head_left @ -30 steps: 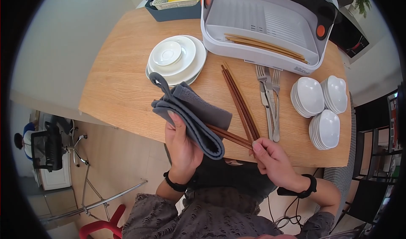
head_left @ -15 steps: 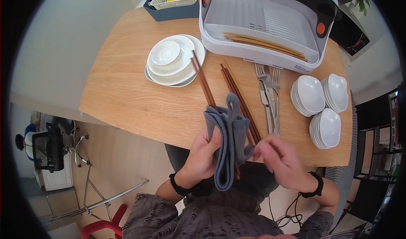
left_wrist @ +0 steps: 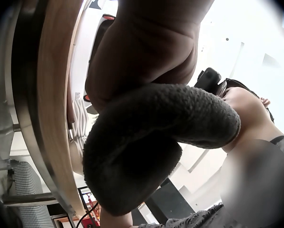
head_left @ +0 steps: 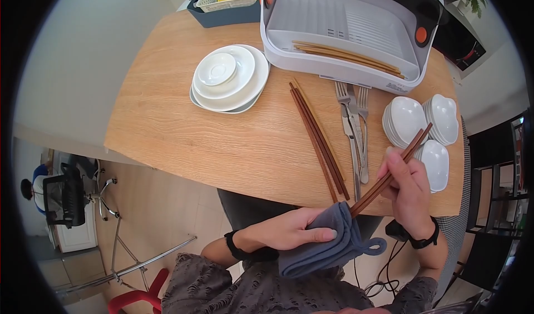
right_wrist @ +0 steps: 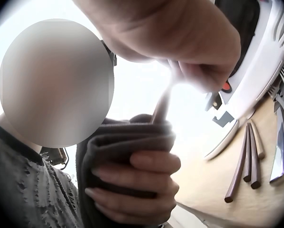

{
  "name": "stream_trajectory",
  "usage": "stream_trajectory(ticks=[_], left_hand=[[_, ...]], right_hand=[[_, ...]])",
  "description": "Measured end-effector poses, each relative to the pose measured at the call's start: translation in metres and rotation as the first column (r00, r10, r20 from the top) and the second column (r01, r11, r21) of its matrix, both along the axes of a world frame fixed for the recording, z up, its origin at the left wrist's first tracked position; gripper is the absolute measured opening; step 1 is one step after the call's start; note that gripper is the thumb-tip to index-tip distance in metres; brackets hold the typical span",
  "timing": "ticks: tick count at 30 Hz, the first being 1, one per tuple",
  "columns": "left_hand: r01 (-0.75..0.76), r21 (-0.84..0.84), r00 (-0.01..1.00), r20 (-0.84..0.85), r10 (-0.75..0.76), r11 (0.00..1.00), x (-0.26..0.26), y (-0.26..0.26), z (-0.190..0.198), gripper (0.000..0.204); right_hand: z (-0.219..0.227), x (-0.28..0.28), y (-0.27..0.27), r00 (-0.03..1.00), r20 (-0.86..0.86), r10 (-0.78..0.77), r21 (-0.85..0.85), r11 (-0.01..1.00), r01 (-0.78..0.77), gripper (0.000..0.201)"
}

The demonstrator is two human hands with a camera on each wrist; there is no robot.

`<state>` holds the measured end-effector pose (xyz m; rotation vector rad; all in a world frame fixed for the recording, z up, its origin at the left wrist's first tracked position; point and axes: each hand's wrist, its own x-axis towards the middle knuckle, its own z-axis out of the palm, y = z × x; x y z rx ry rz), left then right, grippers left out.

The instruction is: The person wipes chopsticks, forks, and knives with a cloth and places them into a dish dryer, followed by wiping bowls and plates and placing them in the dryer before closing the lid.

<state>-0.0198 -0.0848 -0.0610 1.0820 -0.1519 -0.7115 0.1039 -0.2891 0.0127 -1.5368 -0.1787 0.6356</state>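
the left hand (head_left: pixel 295 229) grips the folded gray cloth (head_left: pixel 322 247) around dark chopsticks (head_left: pixel 389 175) the right hand (head_left: pixel 409 194) pinches.

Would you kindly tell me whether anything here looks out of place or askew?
One light tan wooden chopstick lies beside the dark brown chopsticks on the wooden table, whereas several similar light ones sit in the white plastic box. It looks mismatched; nothing appears spilled or damaged.
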Motion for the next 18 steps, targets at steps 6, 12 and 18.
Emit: stream_trajectory(ticks=[6,12,18], left_hand=[[-0.009,0.007,1.0,0.006,0.009,1.0,-0.001,0.002,-0.001,0.046],[-0.071,-0.089,0.997,-0.026,0.069,0.994,-0.004,-0.006,-0.008,0.049],[-0.056,-0.088,0.998,-0.026,0.054,0.995,0.0,-0.009,-0.01,0.052]], right_hand=[[-0.003,0.008,-0.007,0.988,0.087,-0.13,0.092,0.988,0.122,0.037],[-0.013,-0.001,-0.006,1.0,0.017,-0.008,0.097,0.995,0.007,0.036],[-0.022,-0.015,-0.006,0.997,-0.03,0.076,0.071,0.995,-0.074,0.037]])
